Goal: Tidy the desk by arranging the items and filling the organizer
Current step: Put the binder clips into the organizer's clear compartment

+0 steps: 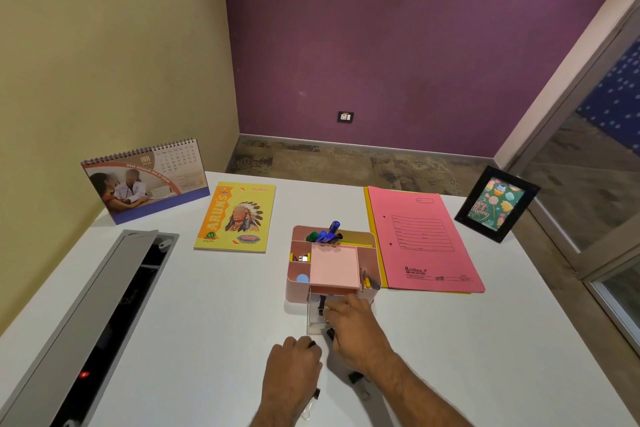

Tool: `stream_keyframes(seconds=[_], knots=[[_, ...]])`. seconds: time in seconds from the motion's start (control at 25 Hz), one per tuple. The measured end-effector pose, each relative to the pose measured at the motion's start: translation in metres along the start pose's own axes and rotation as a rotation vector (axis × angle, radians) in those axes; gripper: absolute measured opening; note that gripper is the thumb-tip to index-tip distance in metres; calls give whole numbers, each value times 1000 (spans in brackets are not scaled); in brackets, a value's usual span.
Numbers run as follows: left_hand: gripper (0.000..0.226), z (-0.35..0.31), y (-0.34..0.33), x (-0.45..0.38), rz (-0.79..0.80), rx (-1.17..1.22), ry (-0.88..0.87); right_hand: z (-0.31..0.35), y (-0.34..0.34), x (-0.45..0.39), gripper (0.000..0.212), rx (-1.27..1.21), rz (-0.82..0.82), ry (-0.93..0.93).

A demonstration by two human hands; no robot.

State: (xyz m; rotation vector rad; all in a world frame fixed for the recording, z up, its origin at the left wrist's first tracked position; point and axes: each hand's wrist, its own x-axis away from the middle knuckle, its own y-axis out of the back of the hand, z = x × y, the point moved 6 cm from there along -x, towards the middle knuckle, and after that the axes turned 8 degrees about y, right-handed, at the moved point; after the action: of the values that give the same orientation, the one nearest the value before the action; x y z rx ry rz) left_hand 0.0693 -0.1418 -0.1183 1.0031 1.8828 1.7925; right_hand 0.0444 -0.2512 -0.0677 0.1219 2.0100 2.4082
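Observation:
A pink desk organizer (367,255) stands mid-table with pens (327,234) in its back compartment and a pink sticky pad on top. Its clear front drawer (317,321) is pulled out, and black binder clips lie inside it. My right hand (353,324) reaches over the drawer with its fingertips on a black binder clip at the drawer's mouth. Just left of and below the drawer, my left hand (294,362) is curled on the table around a small black clip. More binder clips (355,376) lie on the table under my right forearm and by my left wrist.
A yellow notebook (237,217) lies left of the organizer, a pink file folder (420,239) right of it. A desk calendar (147,178) stands at back left, a photo frame (497,204) at back right. An open cable tray (104,319) runs along the table's left side.

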Motion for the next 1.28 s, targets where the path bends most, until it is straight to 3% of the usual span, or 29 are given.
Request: stream_keyframes(seconds=[0.12,0.24,0.4,0.56,0.76,1.0,1.16,1.28], knots=[[16,10,4,1,11,159,119,-1,4,2,41,-54,-102,-18],[12,22,4,4,-21,450,251,-4,12,5,27,-154,-240,-73],[20,32,4,7,-38,759,385,-4,8,5,20,-98,-161,-70],[24,38,8,9,-46,844,415,-4,18,6,3,-117,-253,-155],[28,42,9,14,-27,895,469,-4,15,0,33,10,-126,-231],[25,35,21,15,-43,1061,478,-1,14,-5,28,69,-130,-181],[27,31,30,16,-111,1097,447,-1,22,-3,47,90,-187,-116],[26,29,32,16,-126,1095,436,-3,21,-5,56,188,-135,-74]])
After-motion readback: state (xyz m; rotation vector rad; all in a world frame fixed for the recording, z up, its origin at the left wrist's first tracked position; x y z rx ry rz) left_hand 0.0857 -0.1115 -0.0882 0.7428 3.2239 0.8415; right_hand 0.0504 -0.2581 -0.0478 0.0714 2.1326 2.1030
